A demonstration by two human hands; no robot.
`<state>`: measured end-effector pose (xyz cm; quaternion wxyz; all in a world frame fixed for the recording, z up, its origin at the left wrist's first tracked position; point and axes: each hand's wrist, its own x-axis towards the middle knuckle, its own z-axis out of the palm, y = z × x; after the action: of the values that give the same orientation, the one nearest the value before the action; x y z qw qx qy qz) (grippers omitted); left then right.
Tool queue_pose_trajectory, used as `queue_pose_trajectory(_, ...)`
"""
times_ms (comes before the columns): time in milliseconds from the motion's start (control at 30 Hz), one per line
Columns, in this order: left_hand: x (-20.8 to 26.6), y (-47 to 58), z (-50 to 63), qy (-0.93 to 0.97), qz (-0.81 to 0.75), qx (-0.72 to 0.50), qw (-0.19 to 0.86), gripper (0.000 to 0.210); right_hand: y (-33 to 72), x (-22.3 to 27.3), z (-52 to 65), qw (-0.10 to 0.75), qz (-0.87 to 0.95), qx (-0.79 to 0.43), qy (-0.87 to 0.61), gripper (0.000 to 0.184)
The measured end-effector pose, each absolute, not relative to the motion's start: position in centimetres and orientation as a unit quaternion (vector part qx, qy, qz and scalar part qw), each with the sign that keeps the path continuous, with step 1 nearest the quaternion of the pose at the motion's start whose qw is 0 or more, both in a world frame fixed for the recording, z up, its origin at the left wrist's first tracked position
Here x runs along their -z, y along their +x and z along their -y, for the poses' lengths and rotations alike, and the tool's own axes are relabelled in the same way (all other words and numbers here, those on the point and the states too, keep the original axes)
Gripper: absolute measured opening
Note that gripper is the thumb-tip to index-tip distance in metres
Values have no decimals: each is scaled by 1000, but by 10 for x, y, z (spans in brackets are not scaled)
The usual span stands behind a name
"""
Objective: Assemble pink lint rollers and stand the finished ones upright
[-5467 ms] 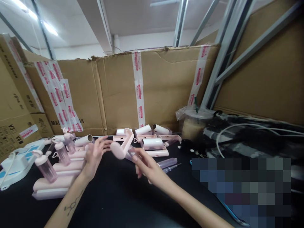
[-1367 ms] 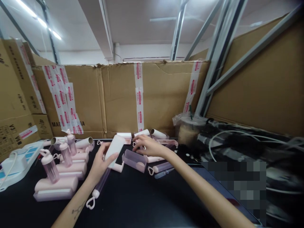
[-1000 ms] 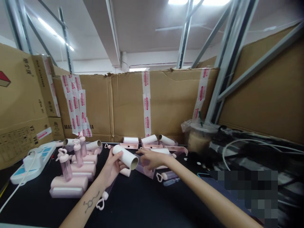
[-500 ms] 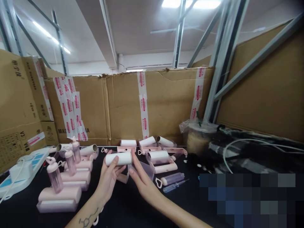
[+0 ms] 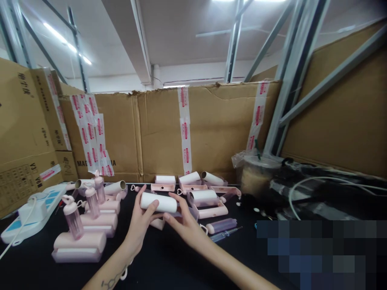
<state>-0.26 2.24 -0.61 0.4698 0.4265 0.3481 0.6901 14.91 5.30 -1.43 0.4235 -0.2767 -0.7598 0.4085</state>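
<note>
we hold a white roll over the black table, left hand clasping it, right hand at its right end, grip there unclear to us, pink cases on our left

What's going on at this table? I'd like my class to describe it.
A person is handling a white roll above a black table: the left hand grips one end, and the right hand is at the other. Off to the left are three pink cases, with translucent pink pieces standing on them. More white rolls lie among pink parts at the back, and a clear screwdriver lies to the right.
</note>
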Motion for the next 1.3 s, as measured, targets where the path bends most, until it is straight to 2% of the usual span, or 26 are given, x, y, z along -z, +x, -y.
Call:
queue_pose_trajectory(67, 7, -7, -26, 483, -347, -652, 469, 70, 156, 8, -63, 398, 779, -385, -294, 45)
queue_pose_trajectory(133, 7, -13, -30, 537, -378, -626, 420, 75, 162, 2, -73, 400, 777, -377, -307, 38)
queue_pose_trajectory(233, 10, -25, -32, 583, -523, -578, 230, 92, 170, -10, -84, 478, 713, -387, -337, 41)
queue_pose_trajectory(300, 15, -32, -31, 606, -621, -484, 113, 107, 176, -19, -87, 528, 666, -402, -342, 45)
queue_pose_trajectory(367, 22, -39, -30, 614, -685, -385, 76, 119, 181, -28, -86, 555, 642, -411, -334, 45)
queue_pose_trajectory(433, 29, -44, -32, 606, -717, -329, 102, 121, 184, -34, -84, 563, 639, -410, -327, 43)
queue_pose_trajectory(500, 32, -48, -34, 610, -707, -326, 148, 115, 186, -36, -81, 556, 649, -403, -326, 40)
queue_pose_trajectory(700, 12, -33, -28, 638, -541, -505, 214, 94, 184, -32, -80, 493, 691, -378, -371, 38)
queue_pose_trajectory(833, 4, -8, -14, 618, -486, -551, 281, 75, 180, -24, -81, 470, 715, -299, -422, 40)
queue_pose_trajectory(1000, 9, 10, -11, 578, -463, -586, 329, 77, 172, -11, -78, 443, 733, -310, -413, 41)
queue_pose_trajectory(1133, 15, 14, -15, 564, -465, -604, 317, 80, 165, -7, -76, 448, 707, -377, -396, 42)
queue_pose_trajectory(1300, 15, 18, -14, 529, -394, -646, 385, 83, 165, -8, -76, 451, 678, -451, -366, 38)
